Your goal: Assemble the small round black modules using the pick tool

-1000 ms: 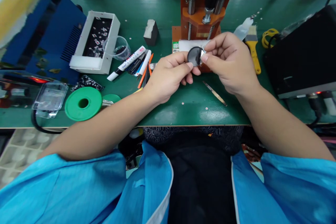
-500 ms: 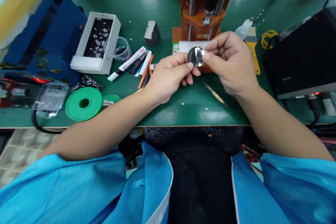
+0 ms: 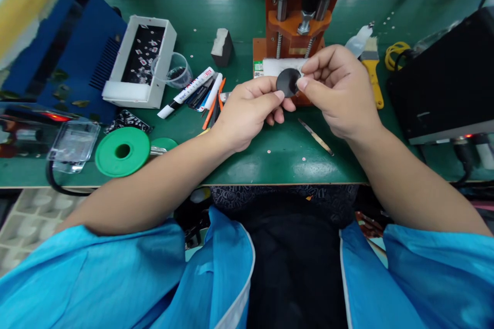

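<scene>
Head view, looking down at a green counter (image 3: 247,167): the left hand (image 3: 245,110) has its fingers clamped on the lower left edge of a dark round disc (image 3: 286,83), thumb on the near face, and so holds it up in front of an orange press (image 3: 299,25). The right hand (image 3: 341,92) is at the disc's right edge, thumb and index tips close to each other; whether those fingers are clamped on the disc or only touch it, I cannot tell. Behind the disc a white pad (image 3: 274,66) shows at the foot of the press

Below the hands a thin tool with a pale handle (image 3: 319,140) lies aslant on the counter, near two tiny pale bits. To the right are a yellow-handled brush (image 3: 372,74), a coil of yellow cord (image 3: 394,54) and a black box-shaped unit (image 3: 443,77). To the left, a capped white marker (image 3: 189,91) lies beside other pens, with a clear cup (image 3: 178,72) near it, against a white tray (image 3: 156,79) of small pieces. A green spool (image 3: 108,151) sits near the left forearm, and a grey block (image 3: 223,49) stands farther back
</scene>
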Demonstrator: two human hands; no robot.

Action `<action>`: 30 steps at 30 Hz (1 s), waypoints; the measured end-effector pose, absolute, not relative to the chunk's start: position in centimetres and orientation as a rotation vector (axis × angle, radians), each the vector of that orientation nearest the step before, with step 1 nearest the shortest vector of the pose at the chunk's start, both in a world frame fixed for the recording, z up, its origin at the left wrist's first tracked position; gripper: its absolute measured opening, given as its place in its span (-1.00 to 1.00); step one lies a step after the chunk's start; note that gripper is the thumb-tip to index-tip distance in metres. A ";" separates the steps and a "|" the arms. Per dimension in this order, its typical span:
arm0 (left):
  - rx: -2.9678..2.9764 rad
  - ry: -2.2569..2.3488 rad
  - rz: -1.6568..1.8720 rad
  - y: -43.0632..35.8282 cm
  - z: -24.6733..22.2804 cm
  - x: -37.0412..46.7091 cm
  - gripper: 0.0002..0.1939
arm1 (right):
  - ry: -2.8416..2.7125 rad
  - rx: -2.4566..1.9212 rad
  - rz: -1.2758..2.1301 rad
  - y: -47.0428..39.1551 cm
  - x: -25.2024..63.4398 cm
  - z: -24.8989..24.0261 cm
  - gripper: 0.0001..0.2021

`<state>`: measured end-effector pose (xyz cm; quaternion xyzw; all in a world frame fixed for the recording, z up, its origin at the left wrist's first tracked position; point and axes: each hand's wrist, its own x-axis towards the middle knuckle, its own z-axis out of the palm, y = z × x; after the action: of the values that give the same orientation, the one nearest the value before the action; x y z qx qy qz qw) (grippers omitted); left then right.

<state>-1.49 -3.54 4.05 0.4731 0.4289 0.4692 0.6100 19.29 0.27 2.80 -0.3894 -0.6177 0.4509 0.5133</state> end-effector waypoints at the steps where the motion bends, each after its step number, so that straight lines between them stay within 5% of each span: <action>1: 1.092 0.989 1.084 -3.5 4.1 -1.5 -0.73 | -1.488 -0.938 1.082 0.3 19.3 2.8 -0.69; 30: 1.100 1.020 1.084 -3.6 4.1 -1.5 -0.66 | -1.517 -0.962 1.175 0.1 19.2 3.2 -0.66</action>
<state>-1.51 -3.63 4.11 0.4747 0.4404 0.4679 0.6015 19.23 0.05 3.21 -0.3939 -0.6211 0.4810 0.4771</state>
